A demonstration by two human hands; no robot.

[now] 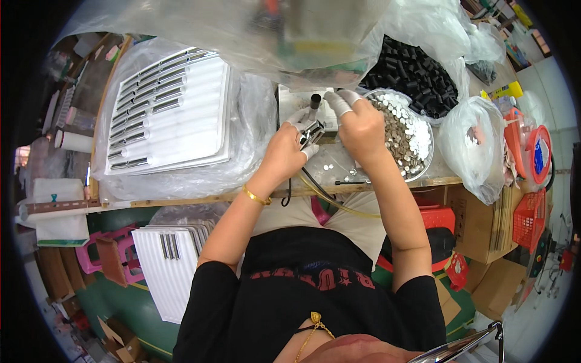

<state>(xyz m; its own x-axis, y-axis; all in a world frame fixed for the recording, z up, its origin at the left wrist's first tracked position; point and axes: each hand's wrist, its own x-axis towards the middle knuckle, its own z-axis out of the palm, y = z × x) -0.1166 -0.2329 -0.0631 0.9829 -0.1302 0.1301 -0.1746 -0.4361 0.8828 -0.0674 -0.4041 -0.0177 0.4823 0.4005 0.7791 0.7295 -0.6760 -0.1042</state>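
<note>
From the head camera, the person sits at the near edge of a crowded table [181, 196]. The left hand [289, 142] is closed in a grip around a small shiny metal tool [313, 131], from which a thin black hose [315, 181] trails back over the near edge toward the lap. The right hand [357, 121], with white finger covers on at least two fingertips, hovers just beside the tool with its fingers loosely spread; whether it pinches a small piece I cannot tell. A short dark tube [315, 100] stands upright just beyond the tool.

To the right of the hands sits a clear bowl [423, 158] heaped with small round silver and white discs [402, 130]; a few loose discs [331, 166] lie on the table between the bowl and the near edge. Behind the bowl, toward the far right corner, lies a pile of black tubes [417, 72] in clear plastic. A white tray [175, 109] of metal rods in a plastic bag fills the left side.

The likely trouble: the covered fingertips could fumble a disc, which would roll off the near edge. The right wrist rests close to the bowl's rim and could tip it. The hose could snag on the edge and jerk the tool.
</note>
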